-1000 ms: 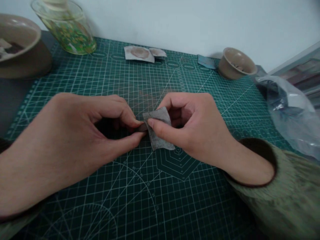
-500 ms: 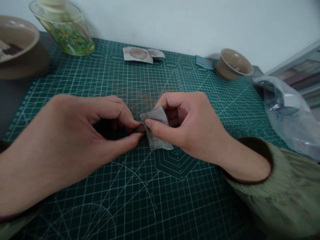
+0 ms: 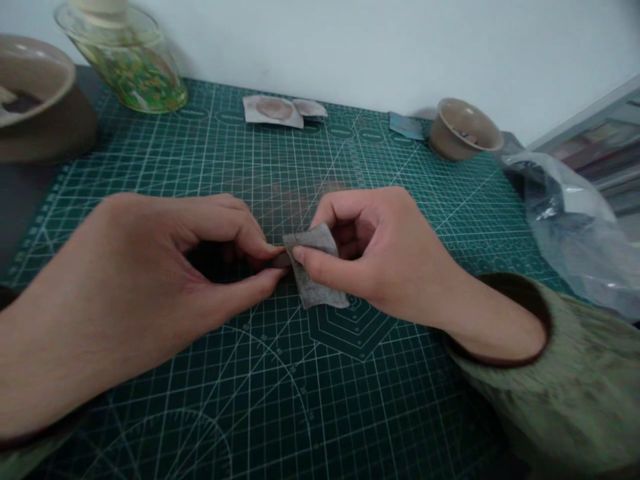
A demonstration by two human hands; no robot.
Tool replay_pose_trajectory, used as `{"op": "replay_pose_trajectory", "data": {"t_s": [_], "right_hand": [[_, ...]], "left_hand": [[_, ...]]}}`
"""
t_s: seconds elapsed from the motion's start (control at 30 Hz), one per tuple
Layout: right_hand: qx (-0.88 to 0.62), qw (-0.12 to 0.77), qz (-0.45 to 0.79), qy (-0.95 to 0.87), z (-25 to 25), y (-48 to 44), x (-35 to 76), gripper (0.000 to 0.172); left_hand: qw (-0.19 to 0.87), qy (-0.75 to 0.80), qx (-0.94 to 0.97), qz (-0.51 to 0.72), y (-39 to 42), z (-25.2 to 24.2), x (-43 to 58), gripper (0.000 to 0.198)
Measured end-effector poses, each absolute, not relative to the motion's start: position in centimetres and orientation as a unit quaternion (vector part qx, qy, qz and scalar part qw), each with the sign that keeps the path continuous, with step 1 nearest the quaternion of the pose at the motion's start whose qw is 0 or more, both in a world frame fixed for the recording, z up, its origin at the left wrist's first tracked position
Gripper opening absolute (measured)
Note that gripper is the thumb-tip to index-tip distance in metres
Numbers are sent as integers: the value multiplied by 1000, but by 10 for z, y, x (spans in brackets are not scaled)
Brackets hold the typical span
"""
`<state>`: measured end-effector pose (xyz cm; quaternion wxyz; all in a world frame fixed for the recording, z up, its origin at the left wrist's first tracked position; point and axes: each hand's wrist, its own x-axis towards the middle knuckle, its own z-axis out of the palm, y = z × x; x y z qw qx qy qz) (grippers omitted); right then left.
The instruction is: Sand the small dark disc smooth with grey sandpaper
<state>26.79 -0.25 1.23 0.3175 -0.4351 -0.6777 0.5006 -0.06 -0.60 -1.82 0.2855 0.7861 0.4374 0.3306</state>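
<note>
Between thumb and index finger, my left hand [image 3: 165,273] pinches a small dark brownish piece [image 3: 281,260], most of it hidden by fingers and paper. A grey, slightly curled square of sandpaper [image 3: 320,290] is in my right hand [image 3: 380,253], thumb on top and fingers folded beneath. The sandpaper lies against the right end of the small piece. Both hands meet just above the green cutting mat [image 3: 250,413]. Faint reddish-brown dust marks the mat beyond the fingertips.
At the back lie white paper pieces with a brown smudge [image 3: 274,110] and a blue scrap [image 3: 406,125]. A small brown bowl [image 3: 465,130] stands back right, near a clear plastic bag [image 3: 575,227]. Back left are a larger brown bowl [image 3: 45,133] and a glass bottle of yellow-green liquid [image 3: 135,73].
The sandpaper and my right hand sit very slightly lower and further right in view. Both grips stay the same, and the camera view has shifted a little.
</note>
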Motion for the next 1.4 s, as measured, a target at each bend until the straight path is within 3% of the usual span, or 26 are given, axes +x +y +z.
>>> {"op": "replay_pose_trajectory", "data": {"t_s": [0.1,1.1,1.4], "right_hand": [[-436,329,511,-664,13,-2,267,32],[-429,342,504,-667,12,1,265,39],[-414,262,552,-675,17,3,273,43]], "left_hand": [[257,446,790,333,-7,-17,0,29],[261,440,794,329,-7,-16,2,25],[267,429,800,324,-5,-18,-3,25]]}}
